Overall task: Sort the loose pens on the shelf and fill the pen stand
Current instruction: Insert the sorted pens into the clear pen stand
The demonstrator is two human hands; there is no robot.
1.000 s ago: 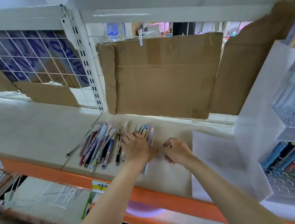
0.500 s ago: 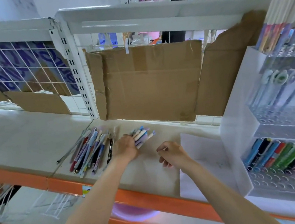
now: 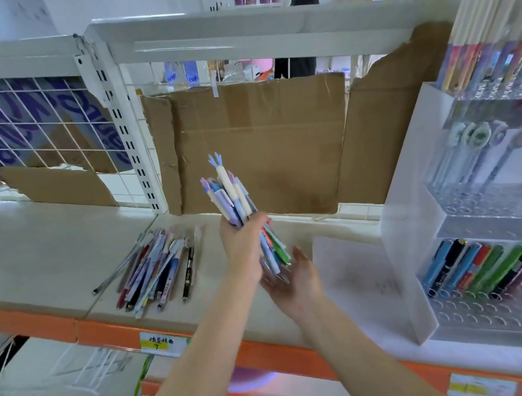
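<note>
While the left hand (image 3: 242,242) grips a bundle of pens (image 3: 238,207) above the shelf (image 3: 46,241), the right hand (image 3: 290,279) cups open beneath; next, carry them to the pen stand (image 3: 493,311) and slot them.

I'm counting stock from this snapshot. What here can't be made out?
- How many pens the bundle holds: head view, the left hand wraps its middle and the pens overlap.
- The bundle's lower tips: blurred above the right hand.
- Pens low in the loose pile: covered by those on top.
- The pen stand: cut off by the right edge.
- Price label text: too small.
</note>
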